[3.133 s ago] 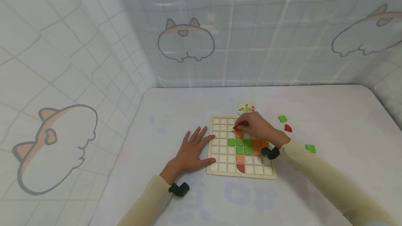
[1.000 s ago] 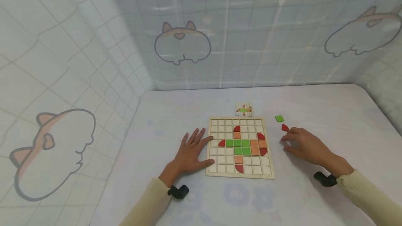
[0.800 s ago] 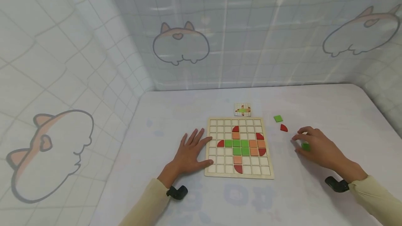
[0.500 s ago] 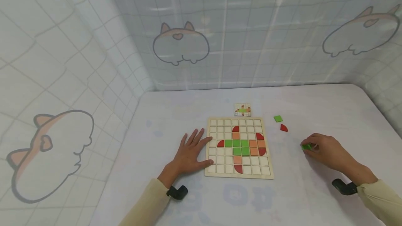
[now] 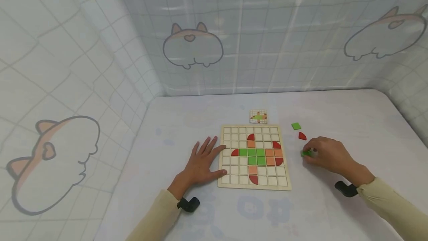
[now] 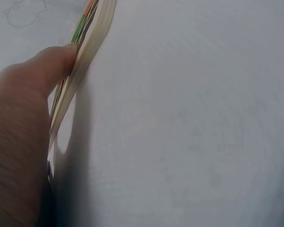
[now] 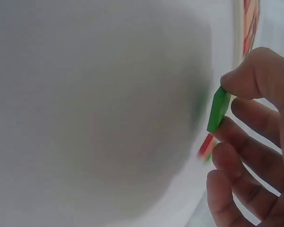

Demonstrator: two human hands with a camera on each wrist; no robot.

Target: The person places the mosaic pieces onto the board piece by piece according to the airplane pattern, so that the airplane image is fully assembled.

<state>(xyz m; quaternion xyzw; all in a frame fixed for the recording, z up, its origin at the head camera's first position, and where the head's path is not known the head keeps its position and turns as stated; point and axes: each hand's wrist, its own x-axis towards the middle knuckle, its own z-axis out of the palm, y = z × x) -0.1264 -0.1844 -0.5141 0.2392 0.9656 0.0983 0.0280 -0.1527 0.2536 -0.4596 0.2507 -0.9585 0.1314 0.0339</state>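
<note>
A wooden grid board (image 5: 230, 181) lies on the white table, with green, orange and red pieces set in a cross-like pattern. My left hand (image 5: 202, 163) lies with fingers spread at the board's left edge, the thumb touching its rim in the left wrist view. To the right of the board, my right hand (image 5: 329, 154) pinches a green square tile (image 7: 218, 111) between thumb and fingers. Beyond that hand lie a loose red quarter-circle piece (image 5: 302, 136) and another green square tile (image 5: 296, 126).
A small pattern card (image 5: 258, 116) lies just behind the board, showing a similar coloured figure on a grid. White tiled-pattern walls (image 5: 254, 66) with cartoon drawings rise behind and beside the table (image 5: 187, 118). Both wrists wear dark camera mounts (image 5: 188, 204).
The right hand laid a red piece at the pattern's top, went right, picked up a green tile and carried it left towards the board. More red pieces lie in the grid. Left hand stays put.
</note>
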